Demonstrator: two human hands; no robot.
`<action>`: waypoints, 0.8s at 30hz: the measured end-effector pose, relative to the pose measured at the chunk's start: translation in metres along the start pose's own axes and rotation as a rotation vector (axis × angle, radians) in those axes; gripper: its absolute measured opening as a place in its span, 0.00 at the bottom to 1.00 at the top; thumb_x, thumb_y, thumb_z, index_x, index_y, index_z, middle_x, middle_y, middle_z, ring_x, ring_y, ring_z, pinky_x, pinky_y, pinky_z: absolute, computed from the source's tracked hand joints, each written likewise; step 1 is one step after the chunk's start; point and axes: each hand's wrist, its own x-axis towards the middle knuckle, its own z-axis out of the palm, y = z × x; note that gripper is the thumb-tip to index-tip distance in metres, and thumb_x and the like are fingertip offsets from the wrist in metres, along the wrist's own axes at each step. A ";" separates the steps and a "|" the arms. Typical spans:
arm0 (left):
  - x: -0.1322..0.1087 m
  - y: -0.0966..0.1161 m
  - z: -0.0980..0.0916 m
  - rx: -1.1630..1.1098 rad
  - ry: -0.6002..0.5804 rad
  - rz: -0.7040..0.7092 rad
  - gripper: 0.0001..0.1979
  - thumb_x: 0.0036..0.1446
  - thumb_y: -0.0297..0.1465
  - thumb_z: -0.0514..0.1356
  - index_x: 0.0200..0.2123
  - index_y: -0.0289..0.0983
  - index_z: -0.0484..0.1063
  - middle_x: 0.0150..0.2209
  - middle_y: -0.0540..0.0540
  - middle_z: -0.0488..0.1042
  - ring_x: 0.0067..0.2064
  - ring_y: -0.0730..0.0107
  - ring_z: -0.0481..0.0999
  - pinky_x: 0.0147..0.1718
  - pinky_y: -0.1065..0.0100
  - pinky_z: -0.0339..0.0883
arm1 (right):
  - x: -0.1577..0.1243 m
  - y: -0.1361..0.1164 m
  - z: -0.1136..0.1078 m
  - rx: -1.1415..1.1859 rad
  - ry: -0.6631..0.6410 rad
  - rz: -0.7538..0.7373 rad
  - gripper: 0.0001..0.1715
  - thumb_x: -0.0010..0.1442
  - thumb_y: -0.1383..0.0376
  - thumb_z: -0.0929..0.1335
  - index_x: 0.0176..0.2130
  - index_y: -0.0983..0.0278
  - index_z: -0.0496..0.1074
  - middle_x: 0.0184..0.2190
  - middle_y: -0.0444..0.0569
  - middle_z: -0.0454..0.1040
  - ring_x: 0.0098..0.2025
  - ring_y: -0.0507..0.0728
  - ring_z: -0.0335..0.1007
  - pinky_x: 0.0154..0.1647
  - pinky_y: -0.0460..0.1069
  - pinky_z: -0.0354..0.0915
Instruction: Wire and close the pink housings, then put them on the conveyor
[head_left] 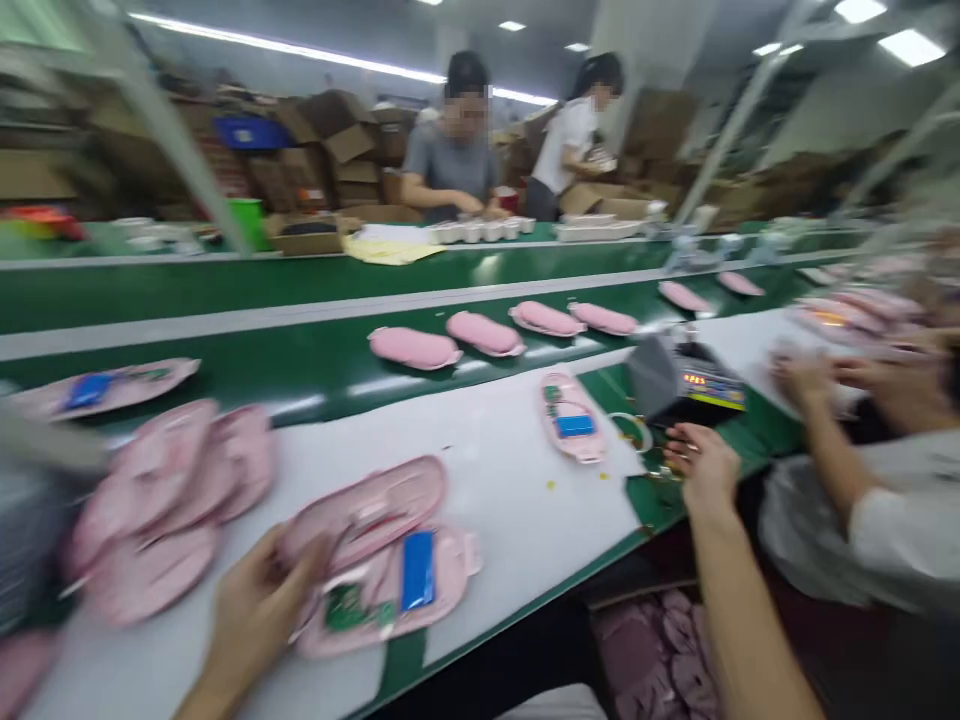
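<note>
Pink shell cover (pixel 390 500) is clamped at one end in the left hand's (pixel 255 605) closed grip, tilted over the shell base (pixel 449 575). The base, fitted with a blue block (pixel 418 570) and green circuit board (pixel 345 607), lies on the tabletop (pixel 405 668). The right hand (pixel 701 465) is near the grey display unit (pixel 656 380); its grip state cannot be determined.

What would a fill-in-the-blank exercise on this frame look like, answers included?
1. The left hand holds a ____ shell.
2. The lower shell contains a green circuit board and a ____ block.
3. The grey box with lit digits stands nearer the right hand than the ____ hand.

Missing words: pink; blue; left.
</note>
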 end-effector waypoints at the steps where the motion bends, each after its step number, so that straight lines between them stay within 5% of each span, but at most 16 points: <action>1: -0.004 0.010 0.000 -0.074 -0.043 -0.021 0.18 0.53 0.44 0.62 0.22 0.37 0.64 0.16 0.55 0.60 0.18 0.74 0.59 0.16 0.74 0.51 | -0.021 0.001 0.010 -0.025 -0.077 -0.035 0.16 0.43 0.60 0.74 0.30 0.66 0.72 0.25 0.44 0.73 0.22 0.48 0.65 0.21 0.42 0.63; 3: -0.008 0.021 0.003 -0.270 -0.125 -0.062 0.13 0.55 0.40 0.63 0.30 0.35 0.70 0.24 0.52 0.70 0.25 0.73 0.67 0.23 0.75 0.60 | -0.070 -0.001 0.044 -0.112 -0.368 -0.163 0.15 0.47 0.58 0.74 0.30 0.66 0.73 0.25 0.44 0.73 0.23 0.48 0.63 0.21 0.42 0.60; 7: -0.012 0.020 0.010 -0.514 -0.159 -0.142 0.15 0.56 0.38 0.64 0.41 0.33 0.74 0.35 0.46 0.76 0.34 0.67 0.75 0.32 0.73 0.68 | -0.184 -0.010 0.138 -0.373 -1.281 -0.539 0.12 0.62 0.59 0.68 0.32 0.64 0.73 0.27 0.44 0.71 0.27 0.50 0.63 0.28 0.45 0.58; 10: -0.016 0.013 0.015 -0.653 -0.161 -0.151 0.17 0.55 0.38 0.65 0.43 0.33 0.74 0.36 0.45 0.77 0.35 0.66 0.76 0.33 0.72 0.70 | -0.241 -0.001 0.193 -0.636 -1.672 -0.945 0.11 0.67 0.64 0.64 0.33 0.64 0.72 0.28 0.44 0.67 0.30 0.50 0.61 0.32 0.46 0.55; 13: -0.020 0.009 0.018 -0.763 -0.161 -0.160 0.17 0.54 0.37 0.64 0.44 0.32 0.74 0.33 0.46 0.76 0.33 0.67 0.76 0.31 0.72 0.70 | -0.258 0.018 0.217 -0.926 -1.742 -1.276 0.12 0.68 0.66 0.62 0.34 0.65 0.72 0.31 0.45 0.63 0.30 0.50 0.57 0.29 0.46 0.51; 17: -0.022 0.009 0.017 -0.808 -0.132 -0.183 0.13 0.55 0.34 0.62 0.41 0.32 0.74 0.32 0.46 0.75 0.32 0.70 0.75 0.29 0.75 0.69 | -0.258 0.032 0.220 -1.079 -1.689 -1.469 0.12 0.66 0.68 0.62 0.34 0.65 0.72 0.33 0.47 0.63 0.31 0.51 0.57 0.27 0.47 0.48; 21: -0.024 0.012 0.015 -0.801 -0.132 -0.208 0.10 0.55 0.32 0.61 0.39 0.32 0.73 0.26 0.49 0.72 0.26 0.73 0.71 0.23 0.77 0.65 | -0.267 0.036 0.218 -1.136 -1.596 -1.535 0.13 0.66 0.66 0.62 0.33 0.64 0.73 0.32 0.48 0.65 0.34 0.53 0.60 0.26 0.48 0.47; 24: -0.027 0.011 0.014 -0.773 -0.138 -0.213 0.11 0.56 0.33 0.61 0.41 0.32 0.73 0.24 0.50 0.70 0.23 0.74 0.69 0.20 0.77 0.62 | -0.270 0.033 0.220 -1.210 -1.429 -1.416 0.12 0.62 0.59 0.67 0.29 0.63 0.72 0.30 0.47 0.67 0.33 0.54 0.63 0.26 0.48 0.47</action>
